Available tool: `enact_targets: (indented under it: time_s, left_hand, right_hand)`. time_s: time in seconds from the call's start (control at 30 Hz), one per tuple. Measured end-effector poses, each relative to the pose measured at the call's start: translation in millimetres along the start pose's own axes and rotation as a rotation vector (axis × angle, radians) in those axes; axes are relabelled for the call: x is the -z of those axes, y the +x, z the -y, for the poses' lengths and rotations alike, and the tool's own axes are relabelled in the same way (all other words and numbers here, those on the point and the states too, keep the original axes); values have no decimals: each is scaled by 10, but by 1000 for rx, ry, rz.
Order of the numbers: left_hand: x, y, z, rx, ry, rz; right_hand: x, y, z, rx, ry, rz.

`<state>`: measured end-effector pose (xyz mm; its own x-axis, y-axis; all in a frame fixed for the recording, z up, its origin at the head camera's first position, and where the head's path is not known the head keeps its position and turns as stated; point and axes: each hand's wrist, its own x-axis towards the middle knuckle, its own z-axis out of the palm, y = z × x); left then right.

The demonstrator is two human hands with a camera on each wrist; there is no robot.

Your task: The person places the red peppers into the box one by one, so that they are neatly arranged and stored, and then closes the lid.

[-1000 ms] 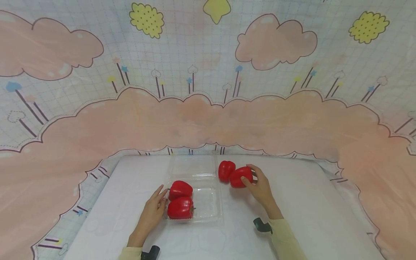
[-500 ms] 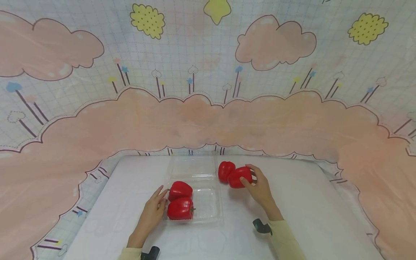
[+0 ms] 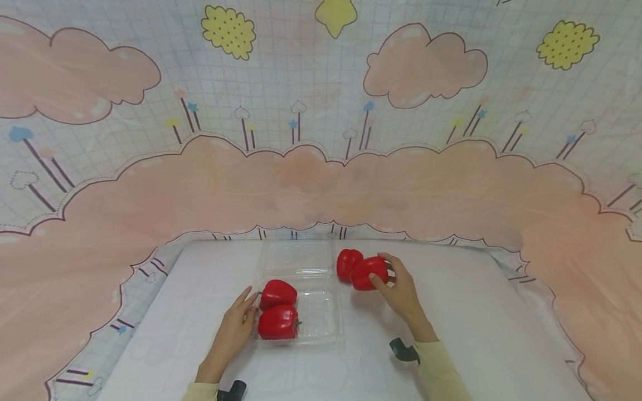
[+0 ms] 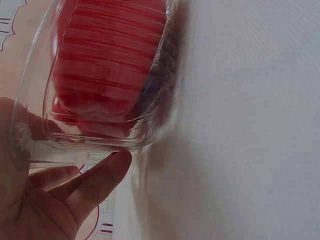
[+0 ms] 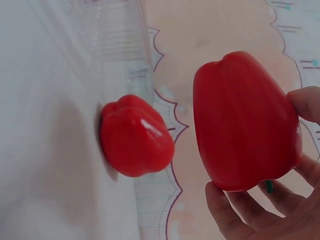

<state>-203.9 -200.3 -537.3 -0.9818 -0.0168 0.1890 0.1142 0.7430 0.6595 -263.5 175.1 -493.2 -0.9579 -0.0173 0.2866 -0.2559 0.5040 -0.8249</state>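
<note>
My right hand holds a red bell pepper between thumb and fingers. In the right wrist view, that bell pepper is off the table, its green stem toward the palm. Another red bell pepper lies on the table just behind it. My left hand is at the left edge of a clear plastic clamshell container. In the left wrist view, its fingers touch the container's outer wall below the rim, with the thumb side above. Two red bell peppers, one farther and one nearer, lie in the container's left half.
The container's lid lies folded back toward the rear of the white-covered table. Behind the table hangs a printed cloth with clouds. Dark wrist-worn devices, one left and one right, sit at the cuffs.
My right hand has shifted slightly left with its bell pepper, which overlaps the one behind a little more. The left hand and the container have stayed in place.
</note>
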Motion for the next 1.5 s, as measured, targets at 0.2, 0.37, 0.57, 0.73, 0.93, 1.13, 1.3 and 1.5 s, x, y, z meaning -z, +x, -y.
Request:
enact_targets:
  time_s: [0.2, 0.37, 0.57, 0.73, 0.93, 1.13, 1.3, 1.5]
  left_hand:
    - [-4, -6, 3, -3, 1, -3]
    - [-9, -8, 10, -9, -2, -6]
    - [-9, -5, 12, -17, -5, -11]
    - [-10, -2, 12, -21, -4, -13]
    - [-14, 5, 8, -22, -8, -15]
    - [-17, 2, 10, -23, -10, -17]
    - [-18, -1, 15, -26, -8, -19]
    - [-25, -3, 4, -20, 1, -23]
  right_hand:
    - [4, -23, 29, 14, -1, -2]
    - [-2, -22, 35, 33, -14, -8]
    - [1, -23, 48, 72, 5, -12]
    - [5, -29, 72, 84, 4, -12]
    - [3, -39, 95, 95, 4, -13]
    - [3, -52, 116, 89, 5, -5]
    - [4, -57, 135, 90, 13, -3]
    - [-10, -55, 127, 122, 4, -7]
